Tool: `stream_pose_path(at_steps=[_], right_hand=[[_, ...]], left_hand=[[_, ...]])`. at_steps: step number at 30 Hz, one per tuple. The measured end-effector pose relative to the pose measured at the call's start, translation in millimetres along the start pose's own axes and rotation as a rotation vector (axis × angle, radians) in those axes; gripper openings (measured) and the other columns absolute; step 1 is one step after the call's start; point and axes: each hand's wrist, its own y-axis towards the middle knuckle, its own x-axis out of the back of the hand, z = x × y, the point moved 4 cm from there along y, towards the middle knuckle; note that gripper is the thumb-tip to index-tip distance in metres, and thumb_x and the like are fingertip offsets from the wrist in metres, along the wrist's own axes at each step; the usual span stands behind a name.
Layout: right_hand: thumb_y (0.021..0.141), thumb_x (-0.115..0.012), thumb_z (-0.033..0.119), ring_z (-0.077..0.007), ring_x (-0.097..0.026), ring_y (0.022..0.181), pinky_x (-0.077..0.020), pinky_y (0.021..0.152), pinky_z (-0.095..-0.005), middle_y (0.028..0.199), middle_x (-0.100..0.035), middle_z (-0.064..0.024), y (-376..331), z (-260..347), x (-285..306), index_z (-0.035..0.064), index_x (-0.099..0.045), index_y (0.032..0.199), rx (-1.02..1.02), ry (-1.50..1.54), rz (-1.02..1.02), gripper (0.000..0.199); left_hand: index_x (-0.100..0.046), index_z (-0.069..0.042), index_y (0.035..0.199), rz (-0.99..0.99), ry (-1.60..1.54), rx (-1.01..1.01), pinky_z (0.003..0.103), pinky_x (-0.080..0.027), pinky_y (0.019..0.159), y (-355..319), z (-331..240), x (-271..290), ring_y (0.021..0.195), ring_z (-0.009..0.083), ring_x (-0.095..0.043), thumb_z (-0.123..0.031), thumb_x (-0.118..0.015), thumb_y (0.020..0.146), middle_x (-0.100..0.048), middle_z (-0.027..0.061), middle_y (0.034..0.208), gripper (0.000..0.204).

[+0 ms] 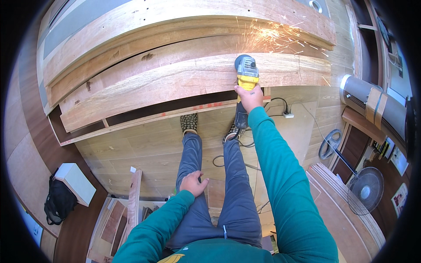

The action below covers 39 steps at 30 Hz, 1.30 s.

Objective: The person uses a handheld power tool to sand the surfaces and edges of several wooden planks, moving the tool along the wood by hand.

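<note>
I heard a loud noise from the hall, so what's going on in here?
A person is running a yellow and grey angle grinder with the right hand on a long wooden plank, and sparks spray away from it. The left hand rests on the thigh. A standing fan sits to the right.

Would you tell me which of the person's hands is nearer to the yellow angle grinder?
Right. The right hand grips the angle grinder at the plank; the left hand rests on the left thigh, well away.
</note>
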Motion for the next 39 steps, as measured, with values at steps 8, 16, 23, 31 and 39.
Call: stream_pose_path(at_steps=[8,16,23,31,39], right_hand=[[0.074,-0.090,0.032,-0.0346,-0.075,0.096,-0.0578,0.088,-0.0420,0.107,-0.076,-0.0213,-2,-11,3,-0.0053,-0.065,0.115,0.008,0.015,-0.035,0.061],[0.074,-0.090,0.033,-0.0354,-0.075,0.098,-0.0575,0.089,-0.0423,0.107,-0.076,-0.0225,-10,-11,6,-0.0062,-0.064,0.115,0.012,0.056,-0.030,0.062],[0.074,-0.090,0.034,-0.0364,-0.074,0.099,-0.0572,0.090,-0.0432,0.107,-0.076,-0.0233,-6,8,-1,-0.0067,-0.065,0.113,0.011,-0.067,-0.018,0.062],[0.073,-0.090,0.033,-0.0348,-0.075,0.097,-0.0573,0.089,-0.0423,0.106,-0.076,-0.0223,-4,11,-6,-0.0065,-0.065,0.112,-0.014,-0.024,-0.007,0.061],[0.073,-0.090,0.031,-0.0320,-0.076,0.095,-0.0577,0.088,-0.0402,0.106,-0.077,-0.0199,-8,10,-7,-0.0049,-0.065,0.113,-0.008,0.005,-0.012,0.059]], left_hand=[[-0.072,-0.005,0.115,0.002,-0.001,-0.008,0.047,-0.053,0.098,1,1,-1,0.112,0.0371,-0.069,-0.045,-0.071,0.090,-0.075,0.0167,0.117,0.047],[-0.073,-0.004,0.114,-0.022,-0.015,-0.025,0.047,-0.054,0.096,-1,-1,2,0.110,0.0385,-0.069,-0.042,-0.073,0.089,-0.075,0.0188,0.114,0.045],[-0.074,-0.005,0.114,-0.018,-0.013,-0.005,0.047,-0.055,0.096,-1,2,2,0.109,0.0378,-0.070,-0.043,-0.073,0.089,-0.076,0.0178,0.114,0.045],[-0.073,-0.006,0.114,-0.030,-0.028,-0.004,0.047,-0.055,0.095,-1,4,1,0.109,0.0378,-0.070,-0.044,-0.072,0.089,-0.076,0.0177,0.113,0.045],[-0.073,-0.006,0.114,-0.032,-0.018,-0.018,0.047,-0.055,0.095,-2,8,-2,0.108,0.0376,-0.070,-0.043,-0.072,0.089,-0.076,0.0170,0.114,0.045]])
